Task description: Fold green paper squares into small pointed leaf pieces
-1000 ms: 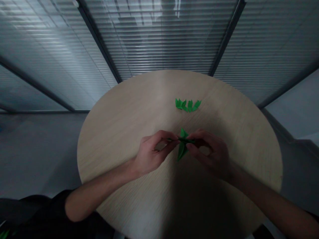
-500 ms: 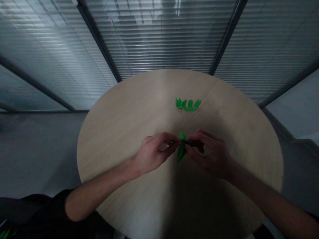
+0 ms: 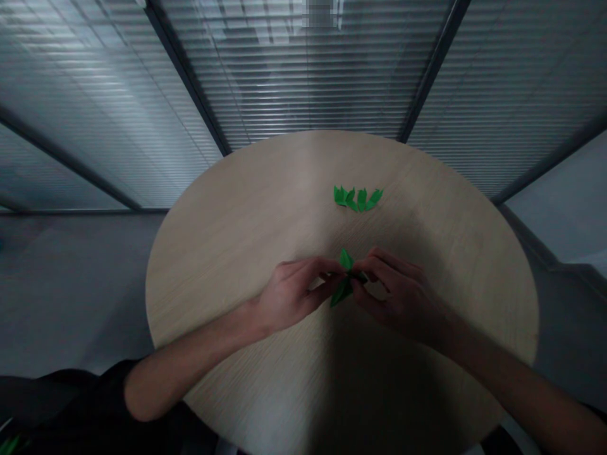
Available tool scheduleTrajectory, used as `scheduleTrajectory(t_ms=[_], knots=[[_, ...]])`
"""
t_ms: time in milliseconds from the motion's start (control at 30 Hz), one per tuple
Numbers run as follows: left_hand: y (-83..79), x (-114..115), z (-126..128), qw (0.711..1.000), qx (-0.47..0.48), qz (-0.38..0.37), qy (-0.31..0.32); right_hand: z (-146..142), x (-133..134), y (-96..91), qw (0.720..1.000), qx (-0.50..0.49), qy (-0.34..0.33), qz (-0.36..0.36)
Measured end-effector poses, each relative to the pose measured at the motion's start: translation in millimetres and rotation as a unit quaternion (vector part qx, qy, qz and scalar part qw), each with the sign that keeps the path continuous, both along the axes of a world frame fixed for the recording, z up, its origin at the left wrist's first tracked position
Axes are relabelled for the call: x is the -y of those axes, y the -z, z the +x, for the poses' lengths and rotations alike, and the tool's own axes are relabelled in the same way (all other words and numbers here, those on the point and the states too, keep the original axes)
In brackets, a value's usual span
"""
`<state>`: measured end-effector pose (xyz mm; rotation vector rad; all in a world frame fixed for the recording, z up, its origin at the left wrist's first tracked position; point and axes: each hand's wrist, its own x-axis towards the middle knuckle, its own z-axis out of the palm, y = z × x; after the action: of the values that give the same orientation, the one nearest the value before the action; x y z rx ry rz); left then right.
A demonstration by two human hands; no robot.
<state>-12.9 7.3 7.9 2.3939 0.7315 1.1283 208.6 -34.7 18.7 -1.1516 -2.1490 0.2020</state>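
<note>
Between my hands, above the round wooden table, is a piece of folded green paper with pointed flaps sticking out up and down. My left hand pinches it from the left, thumb and fingertips together. From the right, my right hand pinches it too, and the fingertips of both hands nearly meet at its middle. The fingers cover the centre of the paper. Farther back on the table lies a row of several small folded green paper pieces, close to one another.
Behind the table stand glass partitions with horizontal blinds and dark frames. Grey floor shows to the left. A dark shadow falls on the table's front part.
The green paper has turned slightly, its lower point swinging left. My left fingertips have shifted a little right, closer to my right fingertips. The row of paper pieces has stayed put.
</note>
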Motion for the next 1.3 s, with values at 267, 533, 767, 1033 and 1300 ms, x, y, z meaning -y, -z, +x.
scheduleTrajectory(t_ms=[267,533,767,1033,1300], knots=[[0.5,0.1,0.8,1.000,-0.003,-0.029,-0.006,1.7,-1.1,4.4,0.999,0.025,-0.005,-0.021],[1.0,-0.3,1.9,1.000,0.005,-0.011,-0.007,3.0,-2.0,4.0,0.999,0.015,-0.016,-0.037],[2.3,-0.8,1.5,1.000,0.006,-0.019,-0.010,4.6,-2.9,4.2,0.997,-0.010,-0.020,-0.071],[3.4,-1.2,2.1,1.000,0.010,-0.025,-0.010,5.4,-3.2,1.0,0.998,-0.007,-0.033,-0.048],[1.7,-1.6,3.2,0.999,0.016,-0.036,-0.014,7.1,-4.8,3.1,0.999,-0.009,-0.019,-0.042]])
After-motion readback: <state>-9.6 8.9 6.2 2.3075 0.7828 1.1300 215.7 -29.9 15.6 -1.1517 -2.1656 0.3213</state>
